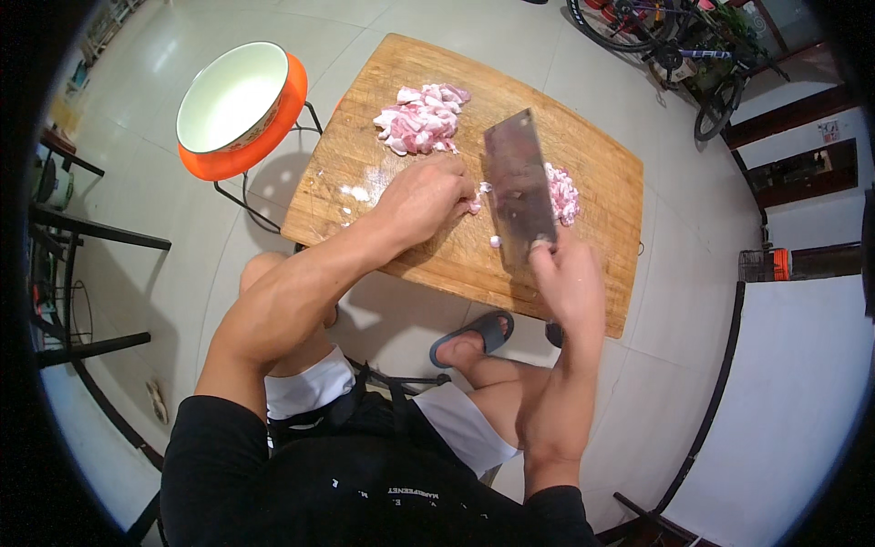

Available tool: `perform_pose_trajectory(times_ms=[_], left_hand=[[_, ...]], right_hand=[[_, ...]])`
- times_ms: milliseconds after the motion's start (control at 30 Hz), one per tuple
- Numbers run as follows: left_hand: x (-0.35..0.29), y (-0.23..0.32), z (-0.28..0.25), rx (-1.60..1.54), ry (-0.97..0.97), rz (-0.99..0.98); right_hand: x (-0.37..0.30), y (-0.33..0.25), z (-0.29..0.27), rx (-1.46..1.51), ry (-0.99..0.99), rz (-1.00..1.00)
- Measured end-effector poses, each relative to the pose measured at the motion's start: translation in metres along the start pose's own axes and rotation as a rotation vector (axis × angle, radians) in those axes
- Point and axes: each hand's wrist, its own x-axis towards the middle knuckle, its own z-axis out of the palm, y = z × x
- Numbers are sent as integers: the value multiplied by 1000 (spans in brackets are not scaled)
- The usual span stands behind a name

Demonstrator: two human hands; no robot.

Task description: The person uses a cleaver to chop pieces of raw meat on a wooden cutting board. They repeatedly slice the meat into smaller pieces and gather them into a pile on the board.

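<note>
A wooden cutting board (pixel 410 246) lies across the low table in front of me. My right hand (pixel 570 273) grips a wide cleaver (pixel 519 187), its blade tilted over the board's middle. Fingers curled, my left hand (pixel 428 196) rests on the board just left of the blade, holding a small piece of pink-and-white meat (pixel 474 202) that peeks out by the fingertips. Beyond that hand sits a pile of sliced meat (pixel 421 118). Smaller chopped meat (pixel 562 194) lies right of the cleaver, partly hidden by it. White scraps (pixel 355 192) dot the board's left side.
Left of the board, a white enamel bowl (pixel 232 96) stands on an orange stool (pixel 293 100) with dark metal legs. A bicycle (pixel 670 55) is at the far right. Black legs of furniture (pixel 100 223) jut in at the left. My sandalled foot (pixel 474 342) is below the board.
</note>
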Motion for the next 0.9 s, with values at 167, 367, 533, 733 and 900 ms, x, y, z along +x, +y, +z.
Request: perform_pose_trajectory(times_ms=[167, 367, 533, 733, 900], left_hand=[[-3, 0, 5, -5, 38, 17], [-2, 2, 11, -18, 106, 46], [-1, 5, 10, 1, 100, 58], [-4, 8, 13, 1, 87, 55], [-1, 7, 17, -26, 101, 56]], right_hand=[[-13, -15, 8, -106, 4, -86], [-19, -22, 11, -121, -3, -50], [-24, -23, 13, -150, 31, -100], [-29, -35, 10, -169, -59, -3], [-19, -32, 18, -203, -93, -41]])
